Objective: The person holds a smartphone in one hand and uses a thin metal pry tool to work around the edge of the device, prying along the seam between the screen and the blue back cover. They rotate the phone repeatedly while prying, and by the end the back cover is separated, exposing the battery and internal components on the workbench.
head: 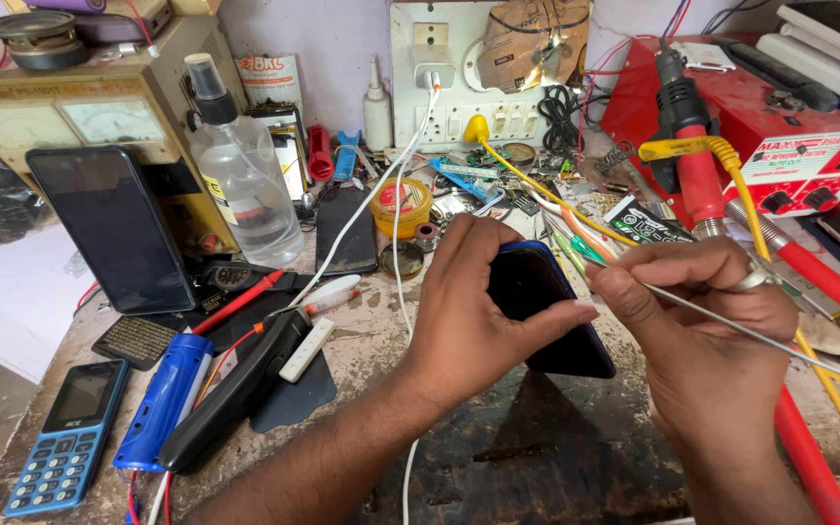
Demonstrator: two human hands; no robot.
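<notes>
A phone repair workshop: the worn, stained table [537, 457] is crowded with a red rework station [809, 146], hot-air gun [684, 126], old meter box [80, 107], spray bottle [240, 165], phones [109, 228], wires and loose parts under a wall socket board [449, 78].

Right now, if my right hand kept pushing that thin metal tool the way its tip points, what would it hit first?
Probably the dark smartphone with blue edges held in the left hand; the right hand aims the thin metal tool at its upper right edge, though depth is unclear.
</notes>
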